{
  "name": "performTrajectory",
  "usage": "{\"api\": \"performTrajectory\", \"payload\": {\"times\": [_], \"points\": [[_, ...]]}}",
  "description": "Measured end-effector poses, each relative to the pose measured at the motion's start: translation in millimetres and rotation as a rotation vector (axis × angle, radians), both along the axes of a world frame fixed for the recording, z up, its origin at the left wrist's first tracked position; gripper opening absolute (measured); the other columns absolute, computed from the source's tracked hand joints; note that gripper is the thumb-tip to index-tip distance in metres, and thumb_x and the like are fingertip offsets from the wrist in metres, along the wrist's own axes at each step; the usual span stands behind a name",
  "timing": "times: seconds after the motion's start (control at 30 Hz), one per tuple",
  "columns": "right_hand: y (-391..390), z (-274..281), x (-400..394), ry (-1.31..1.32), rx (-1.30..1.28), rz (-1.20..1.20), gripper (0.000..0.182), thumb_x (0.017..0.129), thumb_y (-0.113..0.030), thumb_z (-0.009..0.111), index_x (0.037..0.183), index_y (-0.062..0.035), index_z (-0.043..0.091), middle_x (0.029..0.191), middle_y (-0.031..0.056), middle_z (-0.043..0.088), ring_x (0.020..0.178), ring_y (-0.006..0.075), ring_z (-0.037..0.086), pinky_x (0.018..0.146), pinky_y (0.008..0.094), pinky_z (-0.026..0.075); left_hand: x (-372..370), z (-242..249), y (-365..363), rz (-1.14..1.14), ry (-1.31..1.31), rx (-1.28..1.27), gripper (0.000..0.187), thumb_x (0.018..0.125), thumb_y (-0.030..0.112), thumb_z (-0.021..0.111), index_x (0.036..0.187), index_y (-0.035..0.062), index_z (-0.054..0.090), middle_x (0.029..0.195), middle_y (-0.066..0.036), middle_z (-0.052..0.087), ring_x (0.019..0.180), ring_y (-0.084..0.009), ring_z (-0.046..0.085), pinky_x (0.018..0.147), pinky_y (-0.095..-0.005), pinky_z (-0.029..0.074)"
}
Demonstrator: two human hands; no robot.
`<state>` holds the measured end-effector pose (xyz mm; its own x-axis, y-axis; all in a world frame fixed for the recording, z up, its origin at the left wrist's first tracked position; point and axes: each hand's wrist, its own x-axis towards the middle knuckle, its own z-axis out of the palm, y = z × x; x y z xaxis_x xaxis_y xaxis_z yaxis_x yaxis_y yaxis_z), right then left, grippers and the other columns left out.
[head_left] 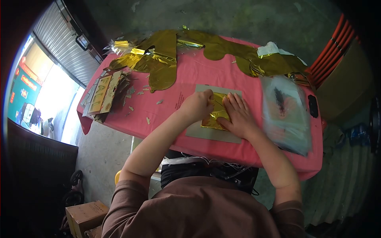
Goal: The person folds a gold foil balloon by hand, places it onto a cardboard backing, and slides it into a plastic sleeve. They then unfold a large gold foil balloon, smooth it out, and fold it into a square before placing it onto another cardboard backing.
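A folded gold foil piece point(216, 122) lies on a grey board point(197, 132) on the pink-covered table. My left hand point(196, 105) is closed at the foil's upper left edge, its fingers curled; whatever it may pinch is hidden. My right hand point(239, 117) lies flat with fingers spread over the foil's right side and the board. More gold foil sheets point(162, 65) are spread along the table's far side. To the right of my right hand is a stack of clear plastic bags point(286, 119).
Printed card packs point(105, 93) stand at the table's left, with small scraps point(159, 102) nearby. A black object point(313, 106) rests at the right edge of the pink table point(234, 152). Red tubes point(331, 45) rise beyond the right corner. A cardboard box point(86, 214) sits on the floor at lower left.
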<state>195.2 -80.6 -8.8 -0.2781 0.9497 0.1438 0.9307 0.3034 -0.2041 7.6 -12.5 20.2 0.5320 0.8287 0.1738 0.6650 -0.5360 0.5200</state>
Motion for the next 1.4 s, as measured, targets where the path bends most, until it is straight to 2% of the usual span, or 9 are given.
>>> {"api": "performTrajectory", "payload": {"times": [0.1, 0.2, 0.27, 0.37, 0.63, 0.83, 1.2, 1.27, 1.4], "points": [[0, 0, -1, 0.002, -0.021, -0.01, 0.074, 0.087, -0.052, 0.047, 0.139, -0.0012, 0.03, 0.147, 0.0199, 0.023, 0.138, 0.0339, 0.016, 0.112, 0.0436, 0.015, -13, 2, 1, 0.013, -0.112, -0.089, 0.02, 0.075, 0.012, 0.056, 0.092, 0.0003, 0.054, 0.085, -0.018, 0.064, 0.08, -0.0348, 0.062, 0.071, -0.0426, 0.049], [-1, 0, 0, -0.011, -0.01, -0.003, 0.074, 0.088, -0.051, 0.046, 0.14, -0.0009, 0.029, 0.148, 0.0192, 0.022, 0.138, 0.0332, 0.016, 0.112, 0.0434, 0.014, -28, -15, 3, -0.076, -0.081, 0.23, 0.023, 0.079, 0.014, 0.056, 0.098, -0.0002, 0.056, 0.106, -0.02, 0.06, 0.102, -0.0343, 0.057, 0.084, -0.0398, 0.047], [-1, -1, 1, -0.005, -0.009, 0.0, 0.074, 0.088, -0.051, 0.046, 0.14, -0.0003, 0.028, 0.148, 0.0192, 0.022, 0.138, 0.0332, 0.016, 0.112, 0.0434, 0.014, -33, -19, -3, -0.251, -0.091, 0.197, 0.038, 0.084, 0.022, 0.056, 0.115, 0.001, 0.052, 0.13, -0.019, 0.047, 0.125, -0.0342, 0.04, 0.101, -0.0416, 0.035], [-1, -1, 0, -0.01, -0.007, 0.01, 0.074, 0.089, -0.051, 0.045, 0.14, 0.0005, 0.028, 0.148, 0.0191, 0.021, 0.139, 0.0331, 0.015, 0.112, 0.0432, 0.013, -34, -22, -8, -0.346, 0.091, 0.243, 0.056, 0.086, 0.037, 0.056, 0.129, 0.0035, 0.043, 0.138, -0.017, 0.039, 0.133, -0.032, 0.031, 0.108, -0.0456, 0.025], [4, 4, 9, 0.027, -0.129, -0.005, 0.085, 0.086, -0.054, 0.049, 0.143, -0.0007, 0.017, 0.149, 0.021, 0.014, 0.14, 0.0329, 0.01, 0.113, 0.0417, 0.01, -32, -15, -12, -0.351, 0.166, 0.147, 0.06, 0.087, 0.037, 0.055, 0.135, 0.0066, 0.038, 0.143, -0.016, 0.033, 0.136, -0.0311, 0.025, 0.11, -0.0468, 0.02], [15, 46, 37, -0.148, -0.52, 0.144, 0.121, 0.059, -0.057, 0.075, 0.144, 0.0006, 0.011, 0.15, 0.0226, 0.005, 0.141, 0.0316, 0.003, 0.113, 0.0405, 0.008, -32, -16, -11, -0.352, 0.169, 0.153, 0.059, 0.087, 0.036, 0.055, 0.135, 0.0075, 0.038, 0.143, -0.015, 0.033, 0.136, -0.0307, 0.025, 0.11, -0.0466, 0.02], [17, 41, 54, -0.114, -0.503, 0.182, 0.127, 0.056, -0.059, 0.076, 0.144, 0.0016, 0.007, 0.151, 0.0209, 0.005, 0.141, 0.0278, 0.002, 0.113, 0.0425, 0.006, -33, -10, -16, -0.303, 0.11, 0.116, 0.068, 0.086, 0.041, 0.055, 0.139, 0.0062, 0.031, 0.144, -0.019, 0.029, 0.137, -0.032, 0.022, 0.111, -0.0468, 0.018], [17, 39, 55, -0.114, -0.5, 0.184, 0.127, 0.055, -0.059, 0.076, 0.144, 0.0021, 0.007, 0.151, 0.0209, 0.006, 0.141, 0.0277, 0.001, 0.113, 0.0426, 0.006, -34, -10, -21, -0.174, 0.225, 0.279, 0.074, 0.087, 0.045, 0.052, 0.141, 0.0031, 0.025, 0.146, -0.021, 0.024, 0.138, -0.0322, 0.018, 0.112, -0.0466, 0.014], [17, 37, 55, -0.104, -0.474, 0.206, 0.128, 0.055, -0.06, 0.075, 0.143, 0.0034, 0.008, 0.15, 0.0218, 0.006, 0.141, 0.0281, 0.001, 0.114, 0.0424, 0.005, -35, -18, -25, -0.171, 0.3, 0.144, 0.077, 0.089, 0.049, 0.048, 0.142, 0.0002, 0.021, 0.148, -0.021, 0.021, 0.139, -0.032, 0.015, 0.112, -0.0464, 0.011]]}}
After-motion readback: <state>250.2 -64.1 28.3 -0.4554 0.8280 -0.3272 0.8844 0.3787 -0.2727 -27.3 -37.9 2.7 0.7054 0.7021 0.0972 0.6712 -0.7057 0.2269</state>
